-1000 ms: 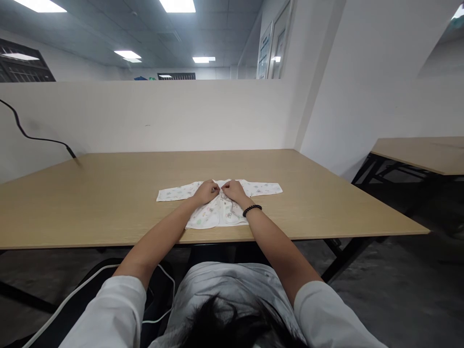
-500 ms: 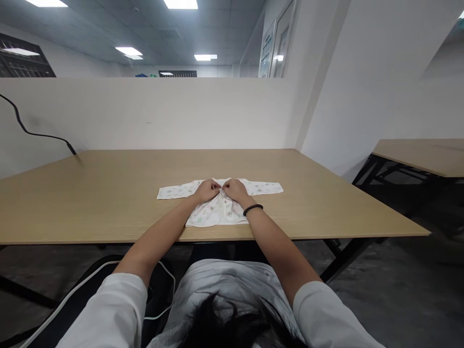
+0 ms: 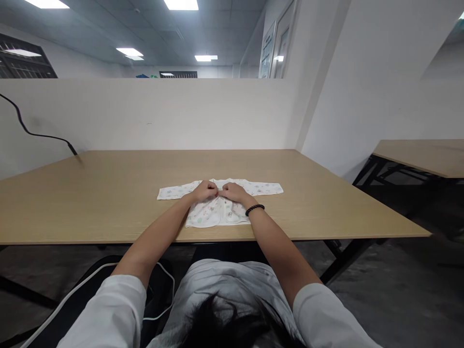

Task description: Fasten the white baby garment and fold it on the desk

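A small white baby shirt with a scattered print lies on the table, its sleeves spread out to both sides and its hem toward me. My left hand pinches the fabric at the middle of the front, fingers curled. Close against it, my right hand is pinching the same spot from the other side, with a black bead bracelet on its wrist. The cloth bunches slightly under the fingertips. What exactly sits between them, such as a fastener, is hidden.
The wooden table reaches back to a low white partition. A black cable comes down at the left. Another table stands to the right. A white cord runs beside me at lower left.
Both hands have shifted slightly toward me along the shirt's front and turned inward, so their fingertips now meet more closely. The shirt has stayed in place.
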Demonstrator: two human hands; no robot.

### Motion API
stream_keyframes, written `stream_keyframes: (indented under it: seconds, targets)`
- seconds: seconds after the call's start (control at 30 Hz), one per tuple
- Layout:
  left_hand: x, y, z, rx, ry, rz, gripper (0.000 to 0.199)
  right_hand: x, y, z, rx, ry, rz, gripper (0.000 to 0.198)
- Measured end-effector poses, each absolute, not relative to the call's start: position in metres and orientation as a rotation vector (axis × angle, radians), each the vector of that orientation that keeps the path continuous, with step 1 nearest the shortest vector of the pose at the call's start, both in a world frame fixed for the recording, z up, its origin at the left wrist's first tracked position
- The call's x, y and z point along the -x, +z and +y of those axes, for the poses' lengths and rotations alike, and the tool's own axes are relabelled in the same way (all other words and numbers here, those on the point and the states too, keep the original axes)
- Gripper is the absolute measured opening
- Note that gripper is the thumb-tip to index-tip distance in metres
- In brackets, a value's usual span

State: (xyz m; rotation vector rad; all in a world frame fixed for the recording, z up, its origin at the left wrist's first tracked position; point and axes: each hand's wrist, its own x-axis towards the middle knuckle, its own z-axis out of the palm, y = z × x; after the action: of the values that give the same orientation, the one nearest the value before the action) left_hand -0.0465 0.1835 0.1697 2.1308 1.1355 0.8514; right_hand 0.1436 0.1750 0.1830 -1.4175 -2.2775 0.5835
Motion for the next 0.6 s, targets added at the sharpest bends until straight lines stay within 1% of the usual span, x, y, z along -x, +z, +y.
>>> stream_keyframes:
  seconds: [0.13,0.23,0.33,0.47,0.6]
  targets:
    - [0.047,0.17,0.182,-2.078,0.751,1.002,0.014,-0.151,0.181,0.177,1.348,0.676,-2.361,0.024]
    - [0.044,0.17,0.184,-2.17,0.733,1.112,0.01,-0.154,0.178,0.183,1.382,0.578,-2.349,0.015]
    - [0.043,0.168,0.188,-2.285,0.777,1.256,0.018,-0.154,0.176,0.186,1.39,0.417,-2.345,0.009]
    - [0.043,0.165,0.19,-2.418,0.83,1.242,0.027,-0.151,0.173,0.187,1.389,0.321,-2.337,0.006]
    - [0.042,0.165,0.187,-2.485,0.785,1.246,0.017,-0.145,0.17,0.188,1.424,0.403,-2.229,0.007]
